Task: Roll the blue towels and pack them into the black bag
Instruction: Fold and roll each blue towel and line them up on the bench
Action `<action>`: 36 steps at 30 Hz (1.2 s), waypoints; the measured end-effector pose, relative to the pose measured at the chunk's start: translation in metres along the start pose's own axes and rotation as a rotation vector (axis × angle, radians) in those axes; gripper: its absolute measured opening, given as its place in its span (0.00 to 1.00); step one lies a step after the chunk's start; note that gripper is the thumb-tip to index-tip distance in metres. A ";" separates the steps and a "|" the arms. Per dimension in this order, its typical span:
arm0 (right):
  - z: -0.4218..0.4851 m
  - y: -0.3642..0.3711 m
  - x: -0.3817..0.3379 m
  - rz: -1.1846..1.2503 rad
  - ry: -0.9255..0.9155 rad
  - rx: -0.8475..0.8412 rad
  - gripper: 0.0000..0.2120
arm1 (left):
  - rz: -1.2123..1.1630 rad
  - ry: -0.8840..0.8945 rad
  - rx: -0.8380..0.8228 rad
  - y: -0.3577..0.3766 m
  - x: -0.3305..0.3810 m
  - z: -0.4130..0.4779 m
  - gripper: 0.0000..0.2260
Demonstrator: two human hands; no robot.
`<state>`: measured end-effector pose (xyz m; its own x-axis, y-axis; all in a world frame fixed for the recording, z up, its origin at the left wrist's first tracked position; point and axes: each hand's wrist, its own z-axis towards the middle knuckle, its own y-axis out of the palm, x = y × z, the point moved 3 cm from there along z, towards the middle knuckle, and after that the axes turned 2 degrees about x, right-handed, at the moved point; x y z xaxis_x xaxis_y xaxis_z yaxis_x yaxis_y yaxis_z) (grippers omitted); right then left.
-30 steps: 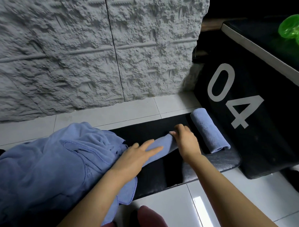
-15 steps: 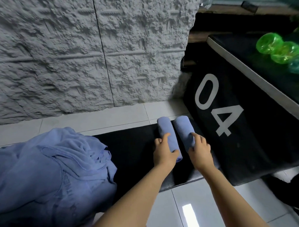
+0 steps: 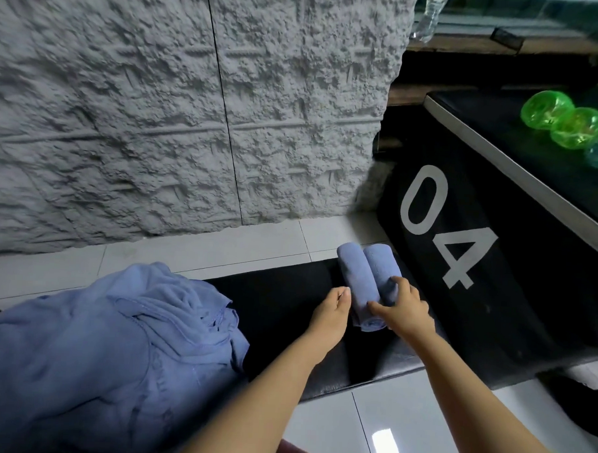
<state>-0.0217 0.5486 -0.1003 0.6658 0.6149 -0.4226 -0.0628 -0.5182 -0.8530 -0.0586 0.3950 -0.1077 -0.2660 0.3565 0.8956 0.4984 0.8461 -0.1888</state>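
**Two rolls made, a heap left to do**

The two rolled blue towels (image 3: 365, 280) lie side by side and touching, right of centre in the frame. They rest on a flat black sheet (image 3: 281, 294) spread over the tiled floor (image 3: 221, 250). That sheet may be the black bag lying flat, but this view does not settle it.

Your right hand (image 3: 403, 308) has its fingers (image 3: 399, 285) curled over the near end of the right-side roll. The thumb reaches across the other roll, so the hand is grasping the pair. Your left hand (image 3: 333, 313) sits at the outer flank of the left-side roll, fingers loosely bent and wrapped round nothing. The heap of unrolled blue towels (image 3: 114, 338) fills the lower left and overlaps the sheet's edge.

Expect these towels to be light, soft and without any stiffness. A roll lifted by one end would probably sag and unwind. Take each one round its middle with the free edge pinned under your fingers, or squeeze the pair between both palms. A firm squeeze should do no harm. In the heap, neighbouring cloth will likely drag along, so lift a single towel by its hem.
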 end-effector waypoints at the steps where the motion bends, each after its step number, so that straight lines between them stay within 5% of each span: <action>1: 0.000 -0.002 -0.003 -0.017 0.017 -0.004 0.36 | -0.003 0.011 0.005 -0.009 0.001 -0.007 0.16; 14: -0.012 0.003 -0.034 -0.287 0.044 -0.025 0.39 | 0.027 0.087 0.281 -0.201 -0.029 -0.102 0.08; 19: -0.059 0.021 -0.127 -0.313 -0.461 0.156 0.32 | 0.463 0.282 0.522 -0.285 -0.020 -0.119 0.07; 22: -0.111 0.055 -0.196 -0.156 -0.729 0.006 0.15 | 0.783 0.223 0.549 -0.325 -0.044 -0.120 0.13; 25: -0.157 0.090 -0.251 -0.045 -0.846 -0.136 0.10 | 0.776 0.201 0.455 -0.339 -0.061 -0.132 0.12; 32: -0.187 0.162 -0.292 0.019 -0.680 -0.352 0.15 | 0.765 0.208 0.354 -0.340 -0.067 -0.146 0.16; 36: -0.194 0.142 -0.295 0.350 -0.423 -0.472 0.20 | 0.704 0.218 0.445 -0.344 -0.056 -0.166 0.11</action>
<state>-0.0829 0.1784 -0.0374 0.3144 0.4939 -0.8107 0.1721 -0.8695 -0.4630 -0.0786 0.0180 -0.0258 0.1711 0.8111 0.5593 0.1057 0.5493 -0.8289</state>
